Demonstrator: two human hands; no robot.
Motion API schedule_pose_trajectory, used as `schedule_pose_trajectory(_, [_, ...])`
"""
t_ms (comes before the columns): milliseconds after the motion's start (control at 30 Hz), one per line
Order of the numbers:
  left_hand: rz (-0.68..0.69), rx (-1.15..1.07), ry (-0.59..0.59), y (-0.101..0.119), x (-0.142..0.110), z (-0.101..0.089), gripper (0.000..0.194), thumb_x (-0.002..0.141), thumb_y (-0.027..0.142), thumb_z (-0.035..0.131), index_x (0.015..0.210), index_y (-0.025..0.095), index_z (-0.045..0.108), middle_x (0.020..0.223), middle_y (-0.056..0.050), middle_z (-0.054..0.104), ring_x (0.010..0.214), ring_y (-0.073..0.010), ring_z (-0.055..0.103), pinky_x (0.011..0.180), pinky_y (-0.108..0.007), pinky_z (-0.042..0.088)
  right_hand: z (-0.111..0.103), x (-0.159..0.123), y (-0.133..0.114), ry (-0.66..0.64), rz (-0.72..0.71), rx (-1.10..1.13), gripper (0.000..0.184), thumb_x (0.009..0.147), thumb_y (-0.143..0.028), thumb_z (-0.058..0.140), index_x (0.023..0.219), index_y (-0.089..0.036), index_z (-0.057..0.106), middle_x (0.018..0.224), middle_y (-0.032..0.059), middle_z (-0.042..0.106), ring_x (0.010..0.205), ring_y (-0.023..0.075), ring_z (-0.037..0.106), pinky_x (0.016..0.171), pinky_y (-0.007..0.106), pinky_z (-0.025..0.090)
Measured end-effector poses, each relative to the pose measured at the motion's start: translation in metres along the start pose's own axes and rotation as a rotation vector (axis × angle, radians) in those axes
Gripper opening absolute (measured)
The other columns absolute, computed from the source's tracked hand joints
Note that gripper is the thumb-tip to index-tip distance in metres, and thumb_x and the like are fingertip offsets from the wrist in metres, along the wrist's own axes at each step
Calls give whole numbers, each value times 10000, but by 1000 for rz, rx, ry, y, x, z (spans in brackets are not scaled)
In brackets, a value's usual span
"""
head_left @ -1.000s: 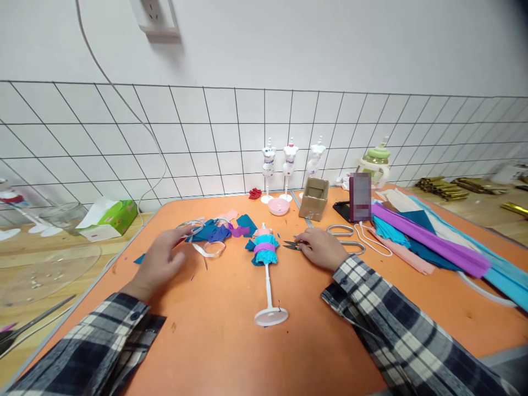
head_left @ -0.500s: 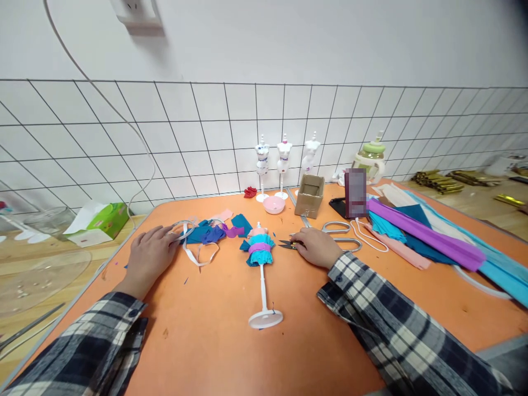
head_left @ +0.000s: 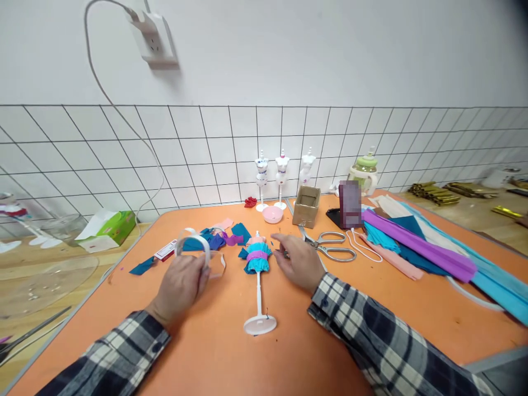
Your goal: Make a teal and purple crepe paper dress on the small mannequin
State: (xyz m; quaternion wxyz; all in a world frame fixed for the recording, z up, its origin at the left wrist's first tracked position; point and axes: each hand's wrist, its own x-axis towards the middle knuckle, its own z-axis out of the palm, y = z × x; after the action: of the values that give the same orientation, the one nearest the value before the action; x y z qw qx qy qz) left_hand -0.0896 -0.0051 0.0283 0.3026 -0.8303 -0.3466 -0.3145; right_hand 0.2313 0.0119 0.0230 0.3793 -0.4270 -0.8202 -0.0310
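Observation:
My left hand (head_left: 177, 291) is closed around a narrow white roll of tape (head_left: 198, 237), held up on its edge above the orange mat. A loose pale strip (head_left: 220, 265) curls beside it. In the middle stands a mini dress form on a white stem (head_left: 259, 294), wearing a ruffled turquoise dress (head_left: 256, 264) with a purple waistband. Just to its right hovers my right hand (head_left: 300, 264), fingers apart, the index finger stretched toward the form's top. Nothing shows in that hand. Large metal scissors (head_left: 332, 253) lie beyond it.
Blue and purple fabric scraps (head_left: 212, 240) and a label card (head_left: 165, 250) lie at left. Behind are a pink bowl (head_left: 273, 214), a cardboard box (head_left: 306, 206), several white dress forms (head_left: 281, 170) and a phone (head_left: 350, 204). Folded cloth strips (head_left: 421, 245) cover the right side.
My left hand has moved right and toward me, lifting the tape roll and uncovering the label card. My right hand has shifted left, nearer the dress form; dark blades beside it no longer show.

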Motion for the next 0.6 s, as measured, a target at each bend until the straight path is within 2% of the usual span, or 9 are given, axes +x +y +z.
schedule_pose_trajectory(100, [309, -72, 11, 16, 11, -9, 119, 951, 230, 521, 1008, 164, 602, 647, -6, 594, 590, -175, 552, 671, -328, 447, -2, -3, -20, 53, -142, 148, 324, 977, -357, 451, 1181, -159, 607, 885, 73, 675, 799, 203, 587, 725, 327, 425])
schedule_pose_trajectory(200, [425, -37, 30, 27, 18, -15, 97, 912, 152, 594, 1007, 154, 613, 642, 2, 606, 590, -162, 549, 670, -336, 437, -5, -6, -39, -38, -150, 427, 366, 992, -442, 401, 999, -185, 661, 801, 38, 669, 756, 169, 598, 720, 299, 428])
schedule_pose_trajectory(300, [534, -73, 0, 36, 22, -17, 152, 889, 90, 586, 1019, 159, 624, 642, 16, 616, 590, -149, 541, 641, -333, 429, -4, -8, -62, -118, 3, 573, 343, 917, -496, 546, 1055, -203, 661, 833, 4, 687, 727, 140, 601, 680, 263, 424])
schedule_pose_trajectory(333, [570, -101, -13, 39, 22, -17, 173, 884, 71, 564, 1019, 157, 629, 627, 21, 606, 570, -145, 519, 621, -331, 424, -2, -10, -69, -125, 73, 554, 301, 877, -460, 617, 1048, -217, 661, 836, -12, 689, 720, 134, 597, 659, 254, 411])
schedule_pose_trajectory(400, [622, -148, -36, 43, 22, -17, 200, 859, 52, 545, 1000, 154, 643, 621, 15, 593, 557, -144, 489, 593, -329, 419, 1, -12, -82, -121, 199, 465, 154, 819, -344, 699, 916, -230, 664, 771, -41, 669, 701, 124, 586, 621, 244, 373])
schedule_pose_trajectory(467, [622, -169, -12, 46, 19, -17, 161, 851, 115, 578, 971, 189, 658, 692, -4, 603, 612, -154, 507, 623, -337, 440, 5, -16, -90, -118, 232, 428, 81, 810, -259, 705, 860, -230, 648, 703, -59, 638, 658, 108, 569, 588, 234, 353])
schedule_pose_trajectory(500, [579, -191, 46, 48, 17, -17, 147, 854, 176, 596, 980, 221, 656, 750, -11, 598, 654, -165, 516, 661, -349, 456, 6, -17, -92, -123, 199, 432, 71, 819, -246, 700, 856, -228, 642, 682, -63, 625, 639, 102, 561, 579, 228, 354])
schedule_pose_trajectory(567, [362, -286, 298, 53, 11, -20, 208, 874, 335, 569, 1075, 305, 616, 862, -24, 549, 730, -198, 510, 757, -412, 471, 8, -21, -93, -117, 50, 429, 71, 855, -268, 679, 893, -224, 638, 692, -58, 629, 641, 98, 565, 580, 222, 374])
schedule_pose_trajectory(600, [169, -367, 465, 55, 9, -22, 292, 889, 404, 509, 1171, 342, 553, 912, -35, 510, 771, -224, 503, 797, -464, 465, 9, -23, -92, -102, -56, 402, 80, 882, -290, 655, 920, -220, 637, 725, -48, 647, 661, 101, 577, 583, 226, 384])
